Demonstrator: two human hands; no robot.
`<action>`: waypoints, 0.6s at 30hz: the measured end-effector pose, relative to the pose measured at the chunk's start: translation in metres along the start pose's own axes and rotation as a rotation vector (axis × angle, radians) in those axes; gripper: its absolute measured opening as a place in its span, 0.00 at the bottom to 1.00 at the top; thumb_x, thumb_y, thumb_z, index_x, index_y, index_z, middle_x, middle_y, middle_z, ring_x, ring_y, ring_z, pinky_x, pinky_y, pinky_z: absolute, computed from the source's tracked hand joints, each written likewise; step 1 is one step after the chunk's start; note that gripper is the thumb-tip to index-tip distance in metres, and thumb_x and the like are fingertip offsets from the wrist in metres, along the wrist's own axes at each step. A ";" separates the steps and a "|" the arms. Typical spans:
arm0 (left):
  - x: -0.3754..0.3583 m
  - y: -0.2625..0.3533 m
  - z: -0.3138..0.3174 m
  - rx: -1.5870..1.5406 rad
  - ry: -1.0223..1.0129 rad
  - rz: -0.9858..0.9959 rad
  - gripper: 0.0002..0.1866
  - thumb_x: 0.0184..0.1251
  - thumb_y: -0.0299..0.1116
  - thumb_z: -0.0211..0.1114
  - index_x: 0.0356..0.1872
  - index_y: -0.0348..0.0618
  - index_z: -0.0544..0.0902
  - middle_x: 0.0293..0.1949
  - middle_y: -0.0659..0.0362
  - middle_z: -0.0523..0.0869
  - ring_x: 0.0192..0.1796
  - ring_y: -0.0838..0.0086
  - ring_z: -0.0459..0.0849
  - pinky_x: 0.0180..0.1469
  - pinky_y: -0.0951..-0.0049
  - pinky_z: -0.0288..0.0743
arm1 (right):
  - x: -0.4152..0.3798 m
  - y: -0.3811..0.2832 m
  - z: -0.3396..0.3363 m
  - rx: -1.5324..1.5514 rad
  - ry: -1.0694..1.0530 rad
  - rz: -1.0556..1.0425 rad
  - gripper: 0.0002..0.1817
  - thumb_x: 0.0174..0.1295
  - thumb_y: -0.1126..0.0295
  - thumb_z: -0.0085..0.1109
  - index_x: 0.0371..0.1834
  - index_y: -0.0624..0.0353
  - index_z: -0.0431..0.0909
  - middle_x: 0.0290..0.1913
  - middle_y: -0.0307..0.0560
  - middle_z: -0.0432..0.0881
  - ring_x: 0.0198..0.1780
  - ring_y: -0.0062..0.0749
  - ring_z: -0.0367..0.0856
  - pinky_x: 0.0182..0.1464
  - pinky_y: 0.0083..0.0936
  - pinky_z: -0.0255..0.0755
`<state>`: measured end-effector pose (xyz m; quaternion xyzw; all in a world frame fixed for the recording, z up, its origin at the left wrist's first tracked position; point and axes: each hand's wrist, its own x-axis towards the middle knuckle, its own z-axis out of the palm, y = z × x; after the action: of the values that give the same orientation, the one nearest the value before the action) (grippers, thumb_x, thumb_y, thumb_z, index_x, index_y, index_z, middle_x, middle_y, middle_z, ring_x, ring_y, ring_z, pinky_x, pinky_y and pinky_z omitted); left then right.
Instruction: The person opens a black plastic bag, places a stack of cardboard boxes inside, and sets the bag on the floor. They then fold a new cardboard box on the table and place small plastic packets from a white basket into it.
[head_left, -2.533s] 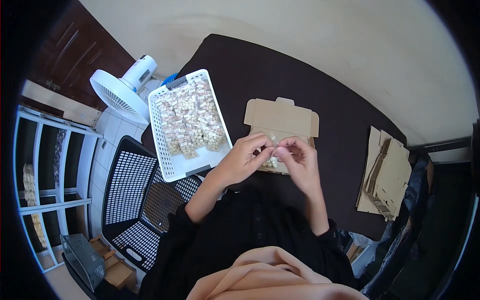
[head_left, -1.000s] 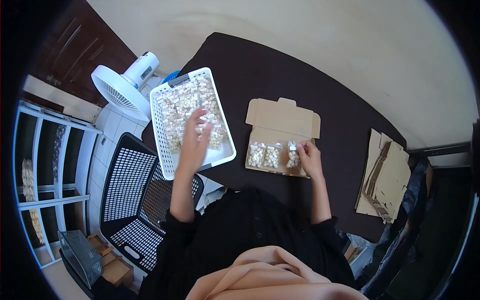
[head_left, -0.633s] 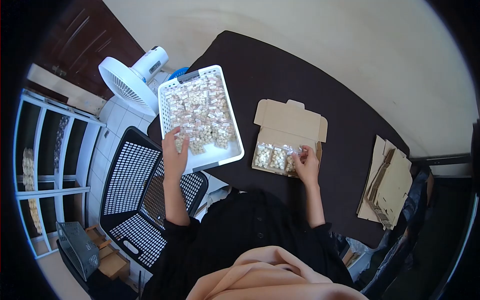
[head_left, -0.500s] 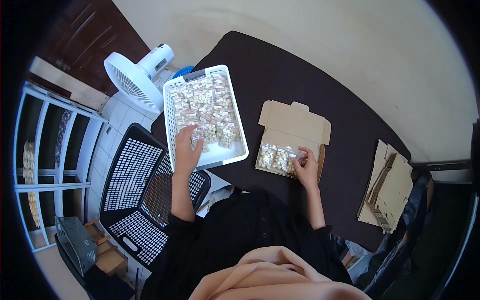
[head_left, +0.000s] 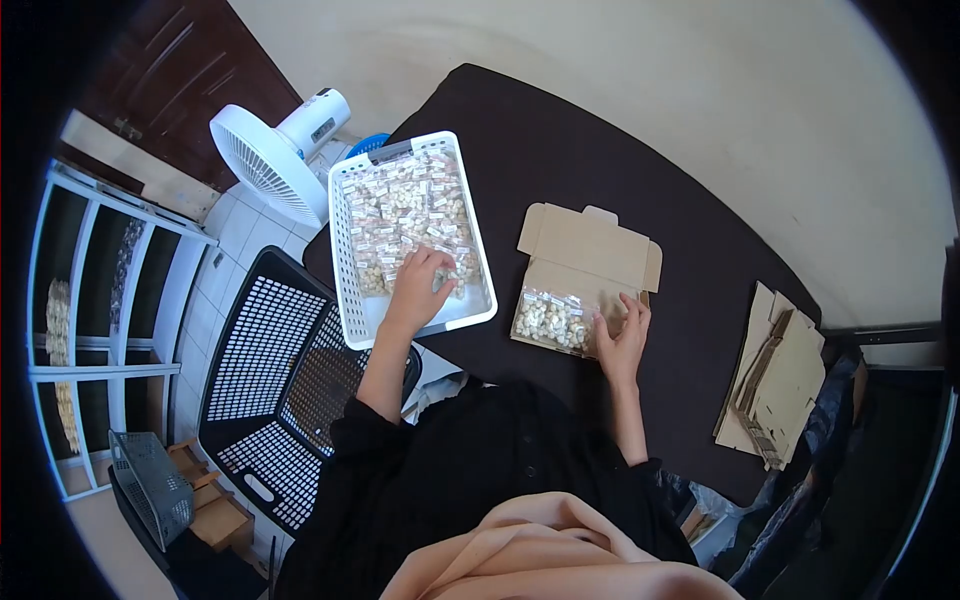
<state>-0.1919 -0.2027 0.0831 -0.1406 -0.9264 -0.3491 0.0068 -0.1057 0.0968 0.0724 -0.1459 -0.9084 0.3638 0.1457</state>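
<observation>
A white plastic basket (head_left: 488, 290) on the table holds many small clear labelled packets (head_left: 400, 205) of pale round pieces. My left hand (head_left: 418, 285) reaches into it over the packets at the near right, thumb and fingers apart, partly hiding those beneath. To the right lies an open cardboard box (head_left: 590, 240) with its lid folded back. Several packets of the same kind (head_left: 552, 320) stand side by side in its left part. My right hand (head_left: 622, 335) is at the box's right end, beside the packets, with thumb and fingers spread and nothing between them.
Flat cardboard pieces (head_left: 775, 385) are stacked at the right of the dark table (head_left: 560, 130). Left of the table are a white fan (head_left: 265, 165), a black perforated chair (head_left: 265, 365) and a grey crate (head_left: 152, 490). A wall runs along the far side.
My left hand has moved right across the basket to the packets there. My right hand has drawn away from the boxed packets, its fingers opening; the packets sit closer together.
</observation>
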 end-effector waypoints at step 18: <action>0.001 0.010 0.010 -0.150 0.071 -0.162 0.13 0.47 0.28 0.68 0.32 0.39 0.73 0.28 0.57 0.78 0.32 0.66 0.77 0.38 0.72 0.72 | -0.016 -0.017 -0.010 0.237 0.054 -0.030 0.17 0.52 0.79 0.55 0.47 0.61 0.71 0.45 0.48 0.68 0.39 0.31 0.71 0.37 0.24 0.69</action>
<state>-0.1892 -0.1883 0.0822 -0.0528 -0.9052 -0.4218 0.0006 -0.0899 0.0854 0.0887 -0.1240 -0.8569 0.4622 0.1916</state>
